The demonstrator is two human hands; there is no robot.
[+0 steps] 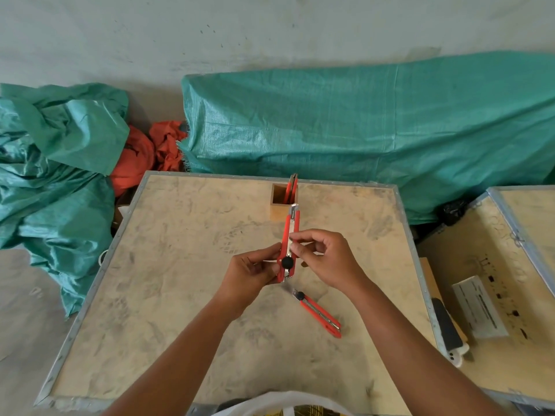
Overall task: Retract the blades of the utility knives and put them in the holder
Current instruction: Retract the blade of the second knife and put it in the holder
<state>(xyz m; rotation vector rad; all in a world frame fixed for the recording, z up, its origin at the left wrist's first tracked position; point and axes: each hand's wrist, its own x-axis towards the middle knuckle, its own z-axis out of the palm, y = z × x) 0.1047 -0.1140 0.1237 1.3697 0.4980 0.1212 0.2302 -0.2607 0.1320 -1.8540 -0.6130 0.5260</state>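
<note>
I hold a red utility knife (292, 228) above the middle of the plywood crate top (180, 295), its length pointing away from me toward the holder. My left hand (255, 273) grips its near end beside the black knob. My right hand (326, 259) pinches the knife's body from the right. A second red utility knife (319, 314) lies flat on the wood just below my hands, with a bit of blade showing at its upper left end. The small wooden holder (277, 205) stands at the far edge, with a red knife (292, 187) upright inside it.
Green tarps (360, 121) and orange cloth (144, 154) lie beyond the crate's far edge. A second crate (495, 265) sits to the right, carrying a white box (479, 307) and a dark phone (449, 328). A white bag shows at the bottom edge.
</note>
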